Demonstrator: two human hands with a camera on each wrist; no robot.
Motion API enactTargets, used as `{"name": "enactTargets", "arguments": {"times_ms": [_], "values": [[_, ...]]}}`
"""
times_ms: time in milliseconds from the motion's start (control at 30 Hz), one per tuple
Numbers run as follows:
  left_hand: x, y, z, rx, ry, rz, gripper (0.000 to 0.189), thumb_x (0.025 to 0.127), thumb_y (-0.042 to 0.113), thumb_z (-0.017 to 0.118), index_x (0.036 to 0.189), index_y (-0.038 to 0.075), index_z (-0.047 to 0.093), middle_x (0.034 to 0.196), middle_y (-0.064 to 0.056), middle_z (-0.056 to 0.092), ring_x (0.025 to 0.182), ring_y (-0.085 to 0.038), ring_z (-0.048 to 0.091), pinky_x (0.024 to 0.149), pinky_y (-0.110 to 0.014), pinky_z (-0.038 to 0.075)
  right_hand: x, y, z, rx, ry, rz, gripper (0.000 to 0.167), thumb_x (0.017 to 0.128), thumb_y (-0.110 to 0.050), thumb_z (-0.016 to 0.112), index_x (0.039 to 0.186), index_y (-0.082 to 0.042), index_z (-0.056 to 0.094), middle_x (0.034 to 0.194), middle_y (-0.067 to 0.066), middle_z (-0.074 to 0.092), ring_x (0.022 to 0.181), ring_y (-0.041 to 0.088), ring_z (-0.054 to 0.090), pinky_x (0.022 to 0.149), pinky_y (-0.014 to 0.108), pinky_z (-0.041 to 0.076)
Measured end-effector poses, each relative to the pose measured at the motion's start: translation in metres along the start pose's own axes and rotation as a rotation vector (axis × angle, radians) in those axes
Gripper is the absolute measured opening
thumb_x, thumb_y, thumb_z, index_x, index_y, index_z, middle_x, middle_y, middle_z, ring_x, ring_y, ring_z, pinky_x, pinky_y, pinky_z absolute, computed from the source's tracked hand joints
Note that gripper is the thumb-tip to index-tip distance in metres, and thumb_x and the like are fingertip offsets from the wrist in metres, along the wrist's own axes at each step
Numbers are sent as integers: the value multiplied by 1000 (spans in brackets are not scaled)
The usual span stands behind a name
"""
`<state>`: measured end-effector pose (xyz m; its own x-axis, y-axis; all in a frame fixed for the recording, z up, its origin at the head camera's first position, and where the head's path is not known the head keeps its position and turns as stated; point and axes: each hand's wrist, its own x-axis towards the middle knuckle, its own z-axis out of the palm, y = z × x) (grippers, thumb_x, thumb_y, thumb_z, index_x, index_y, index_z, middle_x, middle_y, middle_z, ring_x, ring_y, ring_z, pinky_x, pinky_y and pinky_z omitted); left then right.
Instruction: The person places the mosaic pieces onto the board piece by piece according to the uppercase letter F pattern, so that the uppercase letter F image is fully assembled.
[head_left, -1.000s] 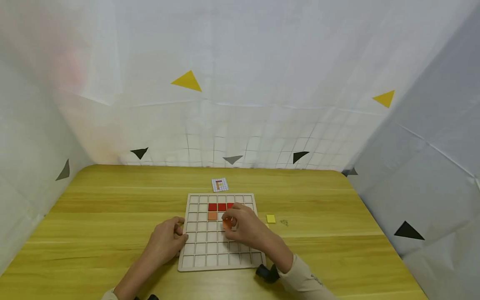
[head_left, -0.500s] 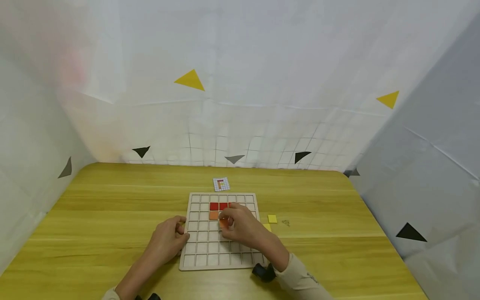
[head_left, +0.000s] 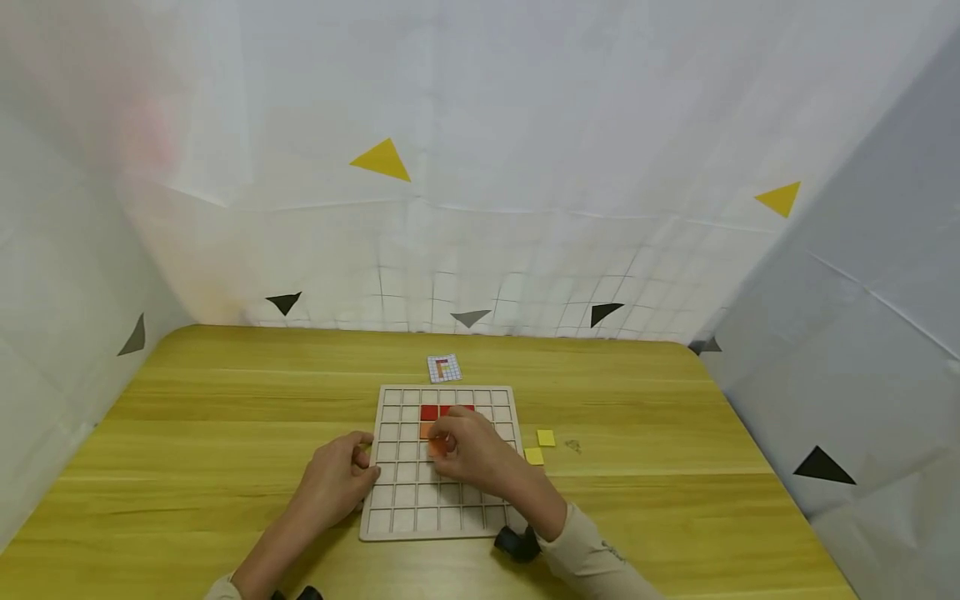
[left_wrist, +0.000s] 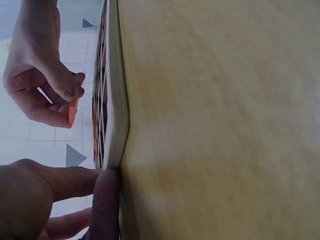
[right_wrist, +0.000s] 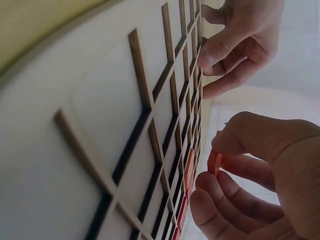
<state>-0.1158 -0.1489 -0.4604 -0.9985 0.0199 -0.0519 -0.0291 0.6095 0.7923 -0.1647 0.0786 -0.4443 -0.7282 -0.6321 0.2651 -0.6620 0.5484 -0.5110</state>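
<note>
An orange square tile point(head_left: 437, 450) is pinched between the thumb and fingers of my right hand point(head_left: 476, 452), just above the pale grid board point(head_left: 405, 521). The right wrist view shows this tile point(right_wrist: 215, 161) tilted on edge, apart from the board. Another orange tile point(head_left: 425, 430) lies in a cell beneath the row of red tiles point(head_left: 429, 412), partly covered by my fingers. My left hand point(head_left: 335, 479) rests at the board's left edge, thumb and fingertips touching it without wrapping round. In the left wrist view, the left thumb point(left_wrist: 106, 200) lies against the board's corner.
Two yellow tiles, a farther one point(head_left: 546, 437) and a nearer one point(head_left: 534, 456), lie right of the board. A small card point(head_left: 444, 368) printed with a coloured grid pattern lies behind it. White sheeting point(head_left: 525, 167) encloses the wooden table point(head_left: 637, 517).
My right hand has moved left over the board with the orange tile, uncovering the nearer yellow tile and more of the red row. My left hand stays at the edge.
</note>
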Motion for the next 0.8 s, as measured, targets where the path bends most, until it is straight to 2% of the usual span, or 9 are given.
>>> {"name": "enactTargets", "arguments": {"times_ms": [333,800], "values": [[-1,0,-1,-11,-7,-23,45,83,-1,74,126,-8,60,84,-5,59,66,-12,61,46,-26,53,5,-2,7,7,-38,27,11,84,-4,73,95,-6,73,92,0,63,80,13,57,65,14,48],[1,-2,-1,31,-5,-5,45,83,2,75,124,-7,62,84,-4,59,67,-12,58,50,-25,52,8,-1,14,-14,-50,52,12,84,-5,74,95,-8,72,87,-2,59,77,10,57,64,13,47]]}}
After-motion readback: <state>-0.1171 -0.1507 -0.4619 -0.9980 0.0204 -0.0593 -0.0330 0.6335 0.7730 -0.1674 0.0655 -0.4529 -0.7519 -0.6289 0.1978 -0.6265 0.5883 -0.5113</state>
